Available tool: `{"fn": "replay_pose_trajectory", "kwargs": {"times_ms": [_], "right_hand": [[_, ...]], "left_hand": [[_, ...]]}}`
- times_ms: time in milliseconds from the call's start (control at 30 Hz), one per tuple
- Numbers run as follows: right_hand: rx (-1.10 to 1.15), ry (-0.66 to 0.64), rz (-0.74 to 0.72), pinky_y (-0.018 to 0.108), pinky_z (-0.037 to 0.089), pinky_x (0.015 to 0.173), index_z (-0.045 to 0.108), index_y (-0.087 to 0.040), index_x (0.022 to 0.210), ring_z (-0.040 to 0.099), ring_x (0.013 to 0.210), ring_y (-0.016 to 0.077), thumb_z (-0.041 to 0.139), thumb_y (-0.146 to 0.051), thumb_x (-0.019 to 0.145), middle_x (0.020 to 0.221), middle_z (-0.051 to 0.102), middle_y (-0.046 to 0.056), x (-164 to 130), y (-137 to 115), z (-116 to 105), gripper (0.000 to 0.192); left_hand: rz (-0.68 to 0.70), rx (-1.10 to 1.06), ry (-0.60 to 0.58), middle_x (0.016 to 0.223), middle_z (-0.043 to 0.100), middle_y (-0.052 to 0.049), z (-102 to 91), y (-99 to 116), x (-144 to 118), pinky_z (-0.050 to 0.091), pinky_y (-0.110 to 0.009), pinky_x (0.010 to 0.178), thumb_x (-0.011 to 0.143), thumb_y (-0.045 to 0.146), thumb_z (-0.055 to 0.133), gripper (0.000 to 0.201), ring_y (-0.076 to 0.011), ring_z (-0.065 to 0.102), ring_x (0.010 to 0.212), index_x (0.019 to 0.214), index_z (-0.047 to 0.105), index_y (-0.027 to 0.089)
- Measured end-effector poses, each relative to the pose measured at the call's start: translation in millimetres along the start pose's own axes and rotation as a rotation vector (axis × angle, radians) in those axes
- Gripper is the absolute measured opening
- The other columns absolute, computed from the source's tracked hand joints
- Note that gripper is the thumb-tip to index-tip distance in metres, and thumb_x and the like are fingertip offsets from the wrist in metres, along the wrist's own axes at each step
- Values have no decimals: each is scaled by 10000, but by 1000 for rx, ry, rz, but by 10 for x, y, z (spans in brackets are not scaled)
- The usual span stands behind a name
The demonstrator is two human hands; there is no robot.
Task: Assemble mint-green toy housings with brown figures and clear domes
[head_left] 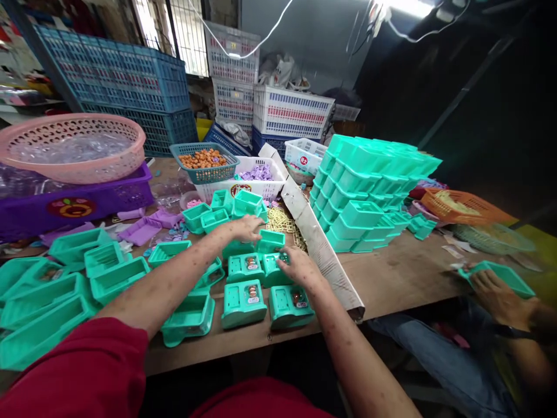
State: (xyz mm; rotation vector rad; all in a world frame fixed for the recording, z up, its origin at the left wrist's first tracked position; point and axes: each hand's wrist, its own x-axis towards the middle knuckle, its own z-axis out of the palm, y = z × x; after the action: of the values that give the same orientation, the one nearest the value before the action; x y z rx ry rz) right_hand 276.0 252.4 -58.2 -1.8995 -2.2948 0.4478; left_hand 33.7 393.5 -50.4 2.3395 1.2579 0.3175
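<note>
Crowding both flat, released hands [248, 227] [298, 266]: teal boxes [243, 302], cardboard strip [317, 244]

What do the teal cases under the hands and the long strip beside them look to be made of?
The teal cases look like moulded plastic: uniform colour, soft sheen, crisp ribbed edges. The long strip looks like cardboard, matte brown-grey with a folded edge, though blur leaves that open. The left hand and right hand rest on cases.

Right hand's fingers [285, 262] hidden behind a teal piece [270, 239]; co-worker's hand [496, 296] blurred.
</note>
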Motion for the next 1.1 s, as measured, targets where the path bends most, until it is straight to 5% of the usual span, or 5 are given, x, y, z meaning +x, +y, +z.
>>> {"fn": "replay_pose_trajectory", "kwargs": {"times_ms": [167,333,600,833,1100], "right_hand": [[69,-20,-95,331,487,1149,748,-231,1413,683,1258,248,860,-358,947,1361,650,112,77,92,-15,496],[97,91,-178,375,506,1154,793,-186,1226,641,1264,254,931,-218,846,1337,600,106,58,106,-44,405],[160,181,-344,505,484,1228,741,-220,1306,582,1391,326,769,-405,1011,1436,612,149,-664,255,101,349],[195,47,-491,382,627,979,766,-274,1274,750,1092,262,925,-363,871,1188,761,59,-914,346,230,442],[187,350,-462,460,597,1011,726,-260,1136,689,1119,292,699,-198,992,1144,704,85,-1024,319,436,159]], "left_hand": [[-93,128,-64,1074,778,-112,-186,-49,-308,554,-380,918,572,353,951,529,-350,721,1025,1043,751,216],[-50,245,24,1485,622,-195,-88,288,-638,481,-441,1141,745,323,873,718,-407,572,1392,1410,639,188],[-131,334,-228,1380,724,-166,107,499,-1204,526,-459,1082,724,650,905,804,-400,650,1294,1376,682,236],[-198,435,12,1591,516,-270,172,743,-1341,379,-631,1192,895,677,780,857,-467,448,1492,1531,535,156],[-130,423,-12,1218,759,-196,437,1002,-1931,387,-680,1123,975,741,651,603,-446,637,1264,1159,726,172]]}}
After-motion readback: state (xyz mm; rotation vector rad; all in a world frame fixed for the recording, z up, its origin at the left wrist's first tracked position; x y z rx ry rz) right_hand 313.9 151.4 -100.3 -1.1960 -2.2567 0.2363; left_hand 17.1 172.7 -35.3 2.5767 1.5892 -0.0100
